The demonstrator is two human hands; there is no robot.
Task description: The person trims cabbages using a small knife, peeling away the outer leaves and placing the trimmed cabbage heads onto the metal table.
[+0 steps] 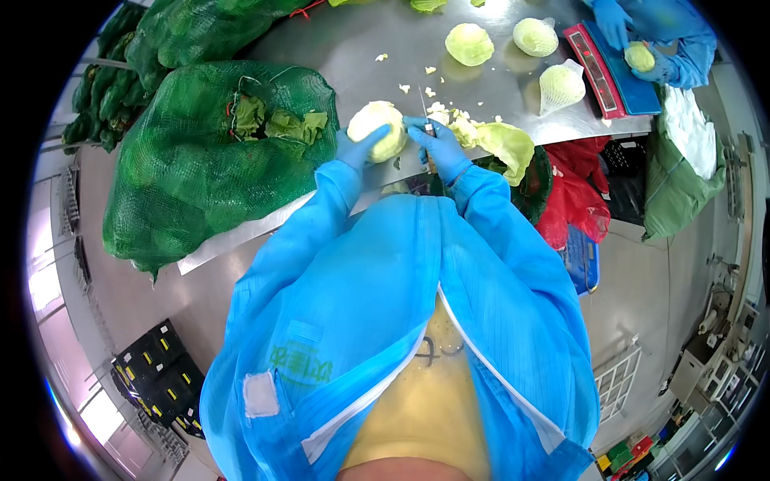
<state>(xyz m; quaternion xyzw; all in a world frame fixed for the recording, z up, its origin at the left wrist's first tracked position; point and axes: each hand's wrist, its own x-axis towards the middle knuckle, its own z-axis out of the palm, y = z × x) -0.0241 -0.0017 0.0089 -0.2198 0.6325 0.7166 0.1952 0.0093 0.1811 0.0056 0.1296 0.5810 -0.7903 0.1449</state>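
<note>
My left hand (358, 147), in a blue glove, is closed around the side of a pale green cabbage (378, 128) at the table's near edge. Just right of it, my gloved right hand (439, 147) grips a knife (429, 126), its thin blade pointing away from me. The blade stands apart from the cabbage. Beside my right hand lie cut cabbage scraps (461, 128) and a large loose outer leaf (507, 147).
Green mesh sacks (216, 168) of cabbages crowd the left side of the metal table (353, 48). Farther back are a trimmed cabbage (469, 44) and net-wrapped cabbages (561, 86). At right, a co-worker's gloved hands (613, 24) handle a cabbage by a blue-and-red device (613, 72).
</note>
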